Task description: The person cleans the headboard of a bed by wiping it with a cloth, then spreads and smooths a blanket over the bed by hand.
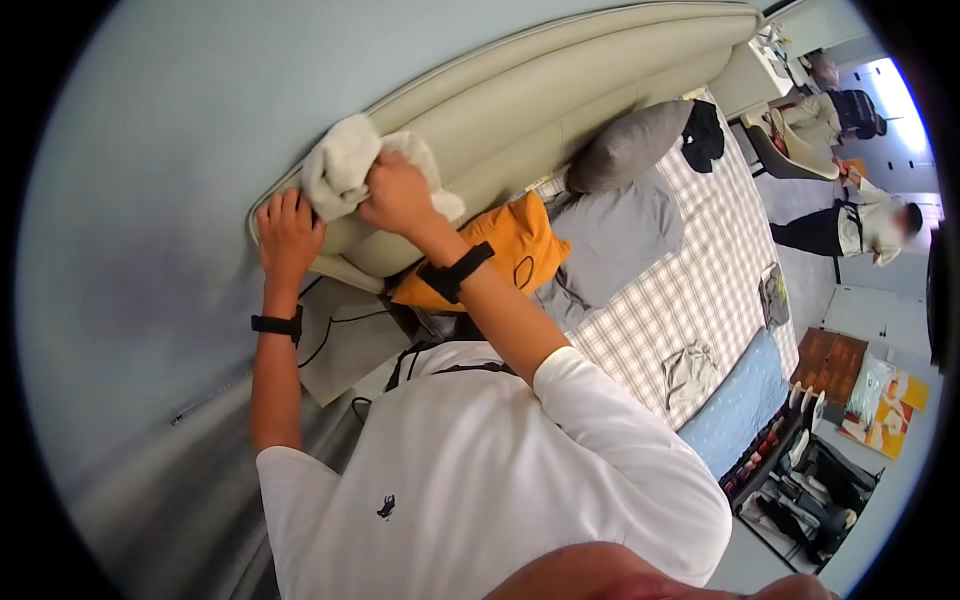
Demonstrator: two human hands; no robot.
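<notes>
My right hand [398, 196] is closed around a bunched white cloth [342, 165], which is pressed against the cream padded headboard [520, 100]. Part of the cloth hangs out on the far side of my fingers. My left hand [290, 232] rests on the end of the headboard beside the cloth, with its fingers laid over the edge and slightly apart. Both wrists wear black bands. Below my right forearm an orange pillow [505, 250] lies against the headboard.
A checked bed [640, 325] holds a grey cushion [630, 145], a grey pillow [620, 235] and a folded blue blanket [740, 400]. Cables run by a bedside cabinet [345, 355] near me. Two other people [860, 220] are across the room, near a chair [790, 155].
</notes>
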